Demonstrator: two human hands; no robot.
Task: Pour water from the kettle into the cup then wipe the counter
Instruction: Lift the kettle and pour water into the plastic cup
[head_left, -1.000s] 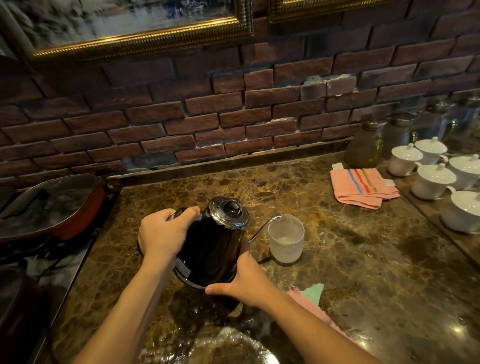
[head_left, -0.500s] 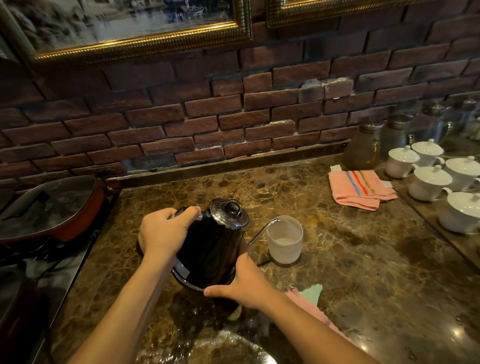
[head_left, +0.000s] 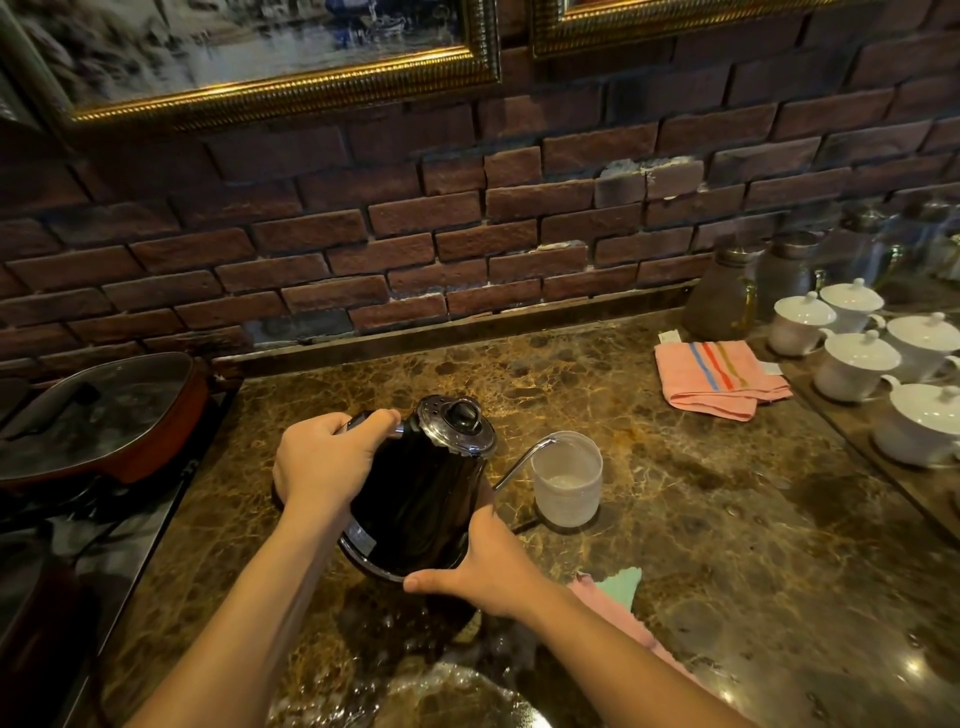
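A black gooseneck kettle (head_left: 421, 504) with a chrome lid is tilted to the right above the brown marble counter (head_left: 701, 519). My left hand (head_left: 324, 460) grips its handle at the back. My right hand (head_left: 485, 569) cups the kettle's lower edge from below. The thin spout reaches over the rim of a translucent cup (head_left: 567, 478), which holds a little water. A pink and green cloth (head_left: 618, 590) lies on the counter just right of my right wrist, partly hidden by my forearm.
A folded pink striped towel (head_left: 717, 379) lies at the back right. White lidded cups (head_left: 857, 364) and glass jars (head_left: 722, 296) stand along the right edge. A red pan with a glass lid (head_left: 98, 415) sits on the stove at left. A brick wall runs behind.
The kettle stays tilted over the cup with both hands on it; hands, kettle and cup have barely shifted. The water level looks about the same.
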